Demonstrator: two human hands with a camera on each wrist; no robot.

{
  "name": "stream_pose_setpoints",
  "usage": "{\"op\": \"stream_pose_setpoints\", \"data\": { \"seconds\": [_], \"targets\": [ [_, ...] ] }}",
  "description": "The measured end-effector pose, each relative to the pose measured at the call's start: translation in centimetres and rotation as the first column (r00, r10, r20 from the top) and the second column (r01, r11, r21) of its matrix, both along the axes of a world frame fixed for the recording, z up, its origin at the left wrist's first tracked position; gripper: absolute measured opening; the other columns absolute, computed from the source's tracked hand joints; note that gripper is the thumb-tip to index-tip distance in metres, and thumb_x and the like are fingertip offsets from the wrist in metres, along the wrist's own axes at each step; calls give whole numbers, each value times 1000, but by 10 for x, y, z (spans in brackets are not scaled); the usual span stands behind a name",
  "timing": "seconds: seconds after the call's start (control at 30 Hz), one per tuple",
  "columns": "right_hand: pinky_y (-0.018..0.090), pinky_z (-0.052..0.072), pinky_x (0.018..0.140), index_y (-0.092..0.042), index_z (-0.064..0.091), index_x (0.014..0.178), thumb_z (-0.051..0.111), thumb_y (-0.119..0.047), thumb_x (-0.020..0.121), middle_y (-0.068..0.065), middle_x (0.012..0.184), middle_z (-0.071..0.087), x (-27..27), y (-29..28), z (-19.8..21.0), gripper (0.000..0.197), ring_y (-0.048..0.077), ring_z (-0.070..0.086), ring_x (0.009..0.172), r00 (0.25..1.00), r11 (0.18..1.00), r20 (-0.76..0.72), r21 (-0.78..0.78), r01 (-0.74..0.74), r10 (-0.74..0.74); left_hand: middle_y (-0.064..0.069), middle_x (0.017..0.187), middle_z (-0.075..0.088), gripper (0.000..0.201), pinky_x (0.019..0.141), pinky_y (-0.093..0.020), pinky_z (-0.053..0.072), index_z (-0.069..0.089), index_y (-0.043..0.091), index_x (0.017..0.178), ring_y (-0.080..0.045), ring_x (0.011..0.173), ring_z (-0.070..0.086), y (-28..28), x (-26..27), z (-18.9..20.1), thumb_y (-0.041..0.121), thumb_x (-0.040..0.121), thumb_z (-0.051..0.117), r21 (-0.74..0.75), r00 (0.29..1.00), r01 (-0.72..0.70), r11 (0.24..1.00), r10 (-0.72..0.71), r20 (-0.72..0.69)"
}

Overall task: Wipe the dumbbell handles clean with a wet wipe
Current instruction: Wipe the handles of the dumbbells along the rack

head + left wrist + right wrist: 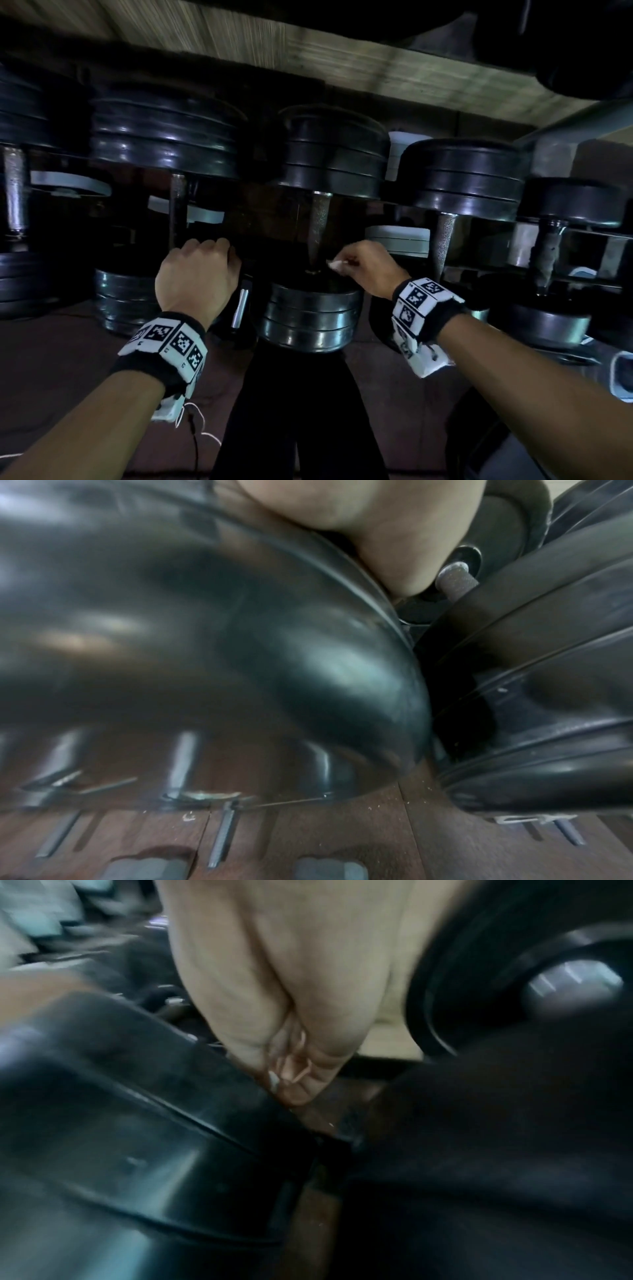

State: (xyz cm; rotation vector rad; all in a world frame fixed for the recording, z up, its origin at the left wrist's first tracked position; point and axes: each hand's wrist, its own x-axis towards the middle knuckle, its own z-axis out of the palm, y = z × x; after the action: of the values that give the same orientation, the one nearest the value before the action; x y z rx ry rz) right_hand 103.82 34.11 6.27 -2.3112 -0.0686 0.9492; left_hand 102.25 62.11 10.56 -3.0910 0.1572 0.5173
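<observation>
right hand (363, 265) pinching crumpled white wipe (335, 264), knurled steel handle (319, 219)

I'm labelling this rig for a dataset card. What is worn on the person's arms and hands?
Both forearms are bare, with no sleeves or gloves. The left hand and right hand each have a black wristband bearing white panels printed with black square markers. A thin white cable and a dark one dangle from the left band.

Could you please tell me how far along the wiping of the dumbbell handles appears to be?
Done: cannot tell; no handle looks visibly cleaned. In hand: the right hand pinches a small white wipe at the near end of the centre dumbbell's handle, while the left hand curls nearby. Left: handles either side, such as the right neighbour's.
</observation>
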Motion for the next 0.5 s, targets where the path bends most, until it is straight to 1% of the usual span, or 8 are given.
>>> {"op": "stream_pose_setpoints", "data": {
  "seconds": [0.07, 0.13, 0.17, 0.2, 0.27, 0.37, 0.47, 0.5],
  "targets": [
    [20, 36, 64, -9, 71, 80, 69, -18, 92, 5, 80, 66, 4, 13, -8, 15, 16, 59, 79, 996, 996, -41, -39, 78, -80, -10, 53, 52, 30, 50, -32, 28, 53, 8, 60, -33, 53, 52, 0, 0, 0, 17, 85, 66, -5, 1000, -3, 1000, 3, 5],
    [23, 31, 66, -12, 56, 66, 65, -10, 90, 7, 77, 56, 6, 28, -12, 26, 19, 52, 78, 996, 996, -54, -51, 71, -73, -10, 53, 53, 30, 50, -32, 28, 54, 7, 61, -33, 53, 53, 0, 0, -1, 17, 86, 66, -8, 1000, -2, 1000, 2, 8],
    [24, 31, 68, -13, 53, 66, 64, -8, 90, 7, 77, 55, 5, 32, -13, 27, 21, 52, 79, 996, 997, -53, -44, 65, -67, -10, 53, 53, 29, 50, -32, 29, 54, 7, 61, -33, 54, 53, 0, 0, -1, 18, 86, 66, -9, 1000, -3, 1000, 3, 10],
    [24, 32, 70, -10, 58, 69, 65, -8, 90, 7, 78, 58, 5, 30, -12, 22, 21, 54, 80, 997, 998, -46, -28, 62, -63, -10, 53, 53, 29, 51, -32, 29, 54, 7, 61, -33, 54, 53, 1, 0, -1, 18, 86, 66, -12, 1000, -5, 1000, 5, 10],
    [22, 39, 75, -5, 72, 86, 68, -13, 92, 5, 88, 70, 4, 18, -6, 11, 18, 63, 88, 997, 998, -50, 17, 62, -62, -10, 54, 54, 29, 51, -33, 31, 55, 7, 61, -33, 54, 54, 0, 0, -1, 17, 86, 66, -22, 1000, -5, 1000, 5, 7],
    [20, 49, 88, -9, 78, 101, 71, -20, 93, 1, 102, 75, -3, 8, 13, 15, 9, 67, 98, 999, 991, -37, 133, 30, -25, -11, 54, 55, 29, 51, -35, 35, 55, 7, 61, -34, 55, 55, 0, 0, -1, 17, 85, 67, -23, 1000, -11, 1000, 11, -5],
    [13, 49, 82, -7, 77, 104, 70, -15, 93, 3, 100, 73, -13, 21, 27, 16, 4, 66, 93, 988, 945, 146, 314, -87, 42, -12, 55, 56, 29, 51, -36, 37, 55, 7, 61, -34, 56, 55, 0, 0, -1, 17, 85, 68, -22, 1000, -13, 1000, 13, -10],
    [13, 50, 81, -4, 76, 104, 70, -11, 93, 5, 98, 72, -13, 28, 25, 15, 5, 65, 91, 973, 928, 221, 343, -145, 70, -11, 55, 55, 29, 51, -35, 36, 54, 7, 61, -34, 55, 55, 0, 1, 0, 16, 84, 69, -23, 1000, -13, 1000, 13, -8]
  ]
}}
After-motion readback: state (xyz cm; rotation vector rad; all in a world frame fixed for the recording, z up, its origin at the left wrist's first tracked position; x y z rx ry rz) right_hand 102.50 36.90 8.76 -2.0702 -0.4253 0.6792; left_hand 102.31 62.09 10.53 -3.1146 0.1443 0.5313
